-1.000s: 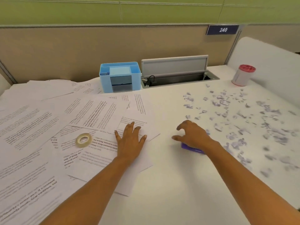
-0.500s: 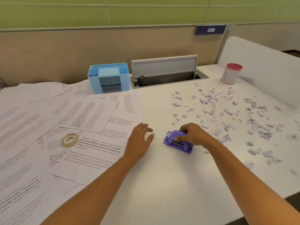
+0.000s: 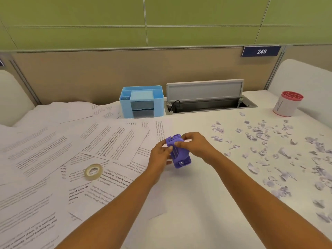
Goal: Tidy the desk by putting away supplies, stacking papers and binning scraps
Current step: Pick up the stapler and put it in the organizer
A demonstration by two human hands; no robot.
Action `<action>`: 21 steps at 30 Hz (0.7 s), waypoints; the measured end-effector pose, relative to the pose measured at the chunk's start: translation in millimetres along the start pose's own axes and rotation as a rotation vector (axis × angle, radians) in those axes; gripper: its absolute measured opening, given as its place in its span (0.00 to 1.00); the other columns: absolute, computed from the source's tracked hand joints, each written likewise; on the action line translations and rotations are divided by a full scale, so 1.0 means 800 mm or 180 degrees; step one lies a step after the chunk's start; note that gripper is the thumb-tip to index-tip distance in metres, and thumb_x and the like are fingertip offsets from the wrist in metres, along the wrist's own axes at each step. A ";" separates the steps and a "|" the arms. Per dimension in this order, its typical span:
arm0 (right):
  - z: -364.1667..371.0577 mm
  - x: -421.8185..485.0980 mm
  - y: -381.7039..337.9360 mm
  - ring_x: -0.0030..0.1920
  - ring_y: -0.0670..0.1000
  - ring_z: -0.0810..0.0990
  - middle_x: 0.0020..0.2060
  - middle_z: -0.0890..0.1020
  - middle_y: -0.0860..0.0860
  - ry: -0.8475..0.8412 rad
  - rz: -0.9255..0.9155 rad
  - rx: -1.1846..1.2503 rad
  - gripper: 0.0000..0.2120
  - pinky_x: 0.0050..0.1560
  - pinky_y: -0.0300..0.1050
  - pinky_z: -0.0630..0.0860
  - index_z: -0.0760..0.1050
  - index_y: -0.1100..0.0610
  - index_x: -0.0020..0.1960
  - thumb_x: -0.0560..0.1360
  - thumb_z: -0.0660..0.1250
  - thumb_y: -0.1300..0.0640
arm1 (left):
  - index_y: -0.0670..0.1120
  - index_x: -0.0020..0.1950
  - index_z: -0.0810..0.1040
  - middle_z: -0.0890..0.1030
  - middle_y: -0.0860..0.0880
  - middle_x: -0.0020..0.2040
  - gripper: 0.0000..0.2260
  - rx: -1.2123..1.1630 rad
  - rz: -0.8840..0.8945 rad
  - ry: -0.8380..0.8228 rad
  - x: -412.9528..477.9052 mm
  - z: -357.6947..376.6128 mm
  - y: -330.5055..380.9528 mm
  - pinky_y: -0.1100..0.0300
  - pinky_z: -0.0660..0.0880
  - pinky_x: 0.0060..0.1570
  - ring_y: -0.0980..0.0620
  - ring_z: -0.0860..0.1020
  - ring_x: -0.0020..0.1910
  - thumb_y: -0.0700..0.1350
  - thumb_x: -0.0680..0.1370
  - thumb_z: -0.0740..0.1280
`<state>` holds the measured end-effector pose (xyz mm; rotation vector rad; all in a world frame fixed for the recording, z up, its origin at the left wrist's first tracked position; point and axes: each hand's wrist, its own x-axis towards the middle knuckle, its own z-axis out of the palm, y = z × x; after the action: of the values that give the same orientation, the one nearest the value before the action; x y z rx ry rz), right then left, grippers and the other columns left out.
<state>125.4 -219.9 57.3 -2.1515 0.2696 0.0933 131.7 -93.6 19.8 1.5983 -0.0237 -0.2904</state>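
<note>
The purple hole punch (image 3: 180,156), flat on the tabletop (image 3: 188,203) under the right hand (image 3: 195,146) a moment ago, is now being held above it, tipped on end, underside showing, with that hand and the left hand (image 3: 159,157) both pinching its sides.

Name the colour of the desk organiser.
The desk organiser is light blue, clearest in the head view.

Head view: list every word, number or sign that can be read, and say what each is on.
"249": blue plaque on the partition.
"way of living. Defined by a slower": printed sheet, just right of the tape roll.
Other sheets: print too blurred to read.
White cup: a V-like mark, unclear.
Purple hole punch: no text shows.
</note>
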 end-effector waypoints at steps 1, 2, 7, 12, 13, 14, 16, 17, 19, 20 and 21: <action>0.001 0.012 -0.006 0.50 0.52 0.75 0.52 0.77 0.54 -0.0080 -0.0031 -0.0063 0.13 0.48 0.43 0.74 0.72 0.56 0.53 0.73 0.70 0.53 | 0.47 0.68 0.69 0.79 0.46 0.53 0.15 0.0124 0.0002 0.0072 0.010 -0.006 0.003 0.61 0.77 0.41 0.50 0.80 0.46 0.42 0.80 0.60; 0.002 0.025 -0.013 0.50 0.52 0.75 0.53 0.77 0.55 -0.0150 -0.0042 -0.0123 0.13 0.50 0.44 0.74 0.70 0.56 0.51 0.72 0.71 0.54 | 0.46 0.69 0.68 0.78 0.44 0.58 0.16 0.0265 -0.0007 0.0137 0.021 -0.013 0.007 0.59 0.78 0.44 0.47 0.79 0.50 0.42 0.80 0.60; 0.007 0.095 -0.056 0.53 0.52 0.74 0.57 0.76 0.55 -0.0228 -0.0105 -0.0396 0.24 0.49 0.42 0.75 0.64 0.54 0.56 0.68 0.75 0.54 | 0.47 0.71 0.65 0.75 0.43 0.64 0.18 0.0721 0.0076 0.0237 0.085 -0.043 0.021 0.54 0.74 0.55 0.46 0.77 0.57 0.44 0.81 0.59; -0.009 0.168 -0.105 0.59 0.55 0.73 0.60 0.74 0.55 0.0272 -0.0470 -0.0770 0.33 0.55 0.47 0.76 0.63 0.57 0.66 0.68 0.75 0.53 | 0.50 0.70 0.66 0.71 0.47 0.69 0.18 0.1916 0.0292 0.0666 0.153 -0.090 0.023 0.54 0.64 0.67 0.47 0.70 0.66 0.50 0.80 0.58; -0.014 0.182 -0.115 0.58 0.55 0.74 0.59 0.74 0.55 0.0404 -0.0533 -0.0741 0.32 0.55 0.47 0.75 0.64 0.57 0.66 0.68 0.75 0.53 | 0.50 0.71 0.65 0.68 0.48 0.71 0.19 0.2232 0.0273 0.0726 0.164 -0.102 0.019 0.51 0.61 0.69 0.47 0.68 0.69 0.52 0.80 0.57; -0.019 0.197 -0.123 0.56 0.54 0.74 0.57 0.75 0.54 0.0567 -0.0581 -0.0705 0.30 0.52 0.46 0.75 0.66 0.58 0.64 0.68 0.74 0.52 | 0.51 0.71 0.64 0.66 0.48 0.73 0.20 0.2541 0.0250 0.0784 0.175 -0.113 0.014 0.49 0.58 0.71 0.47 0.65 0.71 0.53 0.80 0.57; -0.025 0.228 -0.138 0.49 0.53 0.74 0.52 0.77 0.54 0.0959 -0.0656 -0.0552 0.24 0.45 0.44 0.71 0.71 0.59 0.59 0.68 0.74 0.51 | 0.51 0.72 0.62 0.61 0.49 0.75 0.21 0.3123 0.0236 0.0875 0.191 -0.134 0.001 0.47 0.51 0.73 0.48 0.59 0.74 0.55 0.80 0.56; -0.026 0.242 -0.144 0.47 0.52 0.74 0.51 0.77 0.54 0.1153 -0.0686 -0.0421 0.22 0.45 0.44 0.71 0.72 0.60 0.57 0.69 0.73 0.51 | 0.51 0.73 0.60 0.58 0.49 0.76 0.22 0.3398 0.0236 0.0870 0.196 -0.142 -0.006 0.47 0.48 0.73 0.48 0.56 0.75 0.55 0.80 0.54; -0.023 0.268 -0.152 0.50 0.52 0.76 0.54 0.78 0.55 0.1446 -0.0718 -0.0074 0.21 0.49 0.44 0.74 0.72 0.60 0.58 0.69 0.73 0.53 | 0.51 0.75 0.56 0.54 0.50 0.77 0.23 0.3819 0.0253 0.0787 0.200 -0.152 -0.022 0.46 0.44 0.73 0.50 0.50 0.76 0.56 0.81 0.51; -0.020 0.278 -0.153 0.52 0.52 0.76 0.56 0.77 0.55 0.1560 -0.0710 0.0100 0.22 0.51 0.43 0.73 0.71 0.60 0.59 0.70 0.73 0.53 | 0.51 0.75 0.55 0.52 0.50 0.77 0.23 0.3948 0.0274 0.0749 0.199 -0.154 -0.030 0.46 0.44 0.73 0.50 0.49 0.77 0.56 0.81 0.50; -0.017 0.286 -0.155 0.53 0.52 0.75 0.57 0.76 0.55 0.1668 -0.0707 0.0240 0.23 0.50 0.42 0.72 0.70 0.60 0.61 0.70 0.72 0.53 | 0.51 0.75 0.55 0.52 0.50 0.77 0.23 0.4023 0.0296 0.0715 0.197 -0.154 -0.038 0.45 0.44 0.73 0.50 0.48 0.77 0.56 0.81 0.49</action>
<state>375.4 -200.1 126.5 -2.0843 0.3239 -0.6049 304.1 -1.6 -34.3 2.8652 -0.1271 0.0204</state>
